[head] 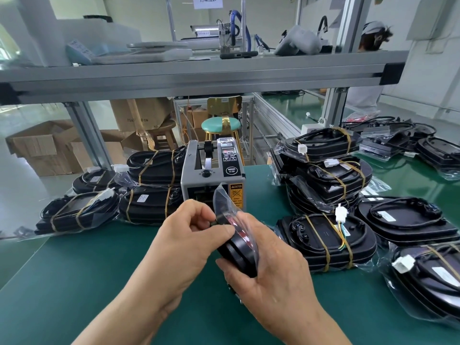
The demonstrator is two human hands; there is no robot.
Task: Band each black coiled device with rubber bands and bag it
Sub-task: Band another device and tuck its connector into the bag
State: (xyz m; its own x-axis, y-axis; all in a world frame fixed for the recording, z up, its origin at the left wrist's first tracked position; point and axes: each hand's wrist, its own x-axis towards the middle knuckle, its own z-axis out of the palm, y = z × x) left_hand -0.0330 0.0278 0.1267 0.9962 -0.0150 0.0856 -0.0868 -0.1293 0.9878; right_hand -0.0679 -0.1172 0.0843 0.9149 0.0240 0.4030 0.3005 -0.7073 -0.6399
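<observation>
A black device (pixel 236 252) inside a clear plastic bag (pixel 224 200) is held on edge above the green mat (pixel 99 282), in front of me. My right hand (pixel 268 270) grips the bagged device from below and from the right. My left hand (pixel 189 235) pinches the bag's upper part against the device's top edge. The bag's open flap sticks up above my fingers. Most of the device is hidden by both hands.
A grey tape dispenser (pixel 211 170) stands just behind my hands. Bagged, banded black devices are stacked at the left (pixel 149 185) and right (pixel 328 178), with more lying at the right (pixel 328 242). A metal shelf beam (pixel 199 78) crosses overhead.
</observation>
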